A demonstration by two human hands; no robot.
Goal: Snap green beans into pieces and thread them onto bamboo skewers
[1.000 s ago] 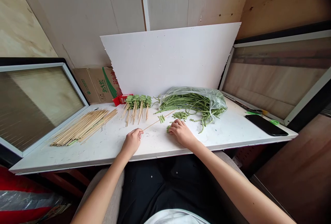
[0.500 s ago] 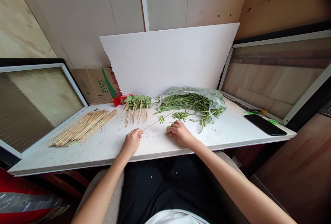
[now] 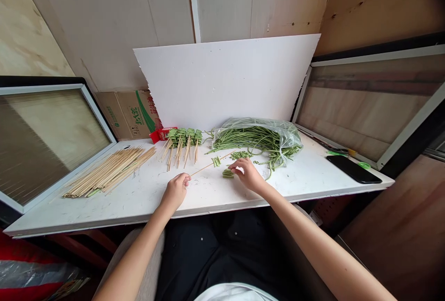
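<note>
and here's the left hand (image 3: 176, 189) near the front edge of the white worktop (image 3: 205, 201), thumb and fingers gripping the near end of a thin wooden skewer (image 3: 201, 169). that skewer slants away to the right across the worktop, and toward its far end sit a few short green bean pieces (image 3: 216, 161), side by side across the stick, the tip poking out beyond them. over to the right hand (image 3: 247, 174), fingers bent and drawn together right at the edge of a small row of cut beans (image 3: 228, 173); whether a piece is pinched between those fingertips, you cannot tell from here. just behind that hand lies a loose heap of cut bits (image 3: 241, 155), and past it a big clear bag (image 3: 292, 136) spills long whole beans (image 3: 243, 139) onto the worktop. look left: loaded skewers (image 3: 184, 135) lie grouped at the back, green ends away, bare sticks pointing this way, beside a red packet (image 3: 159, 135). further left, a broad bundle of plain sticks (image 3: 109, 169) fans out. on the far right, a black phone (image 3: 353, 169) lies flat, well apart from both hands.
</note>
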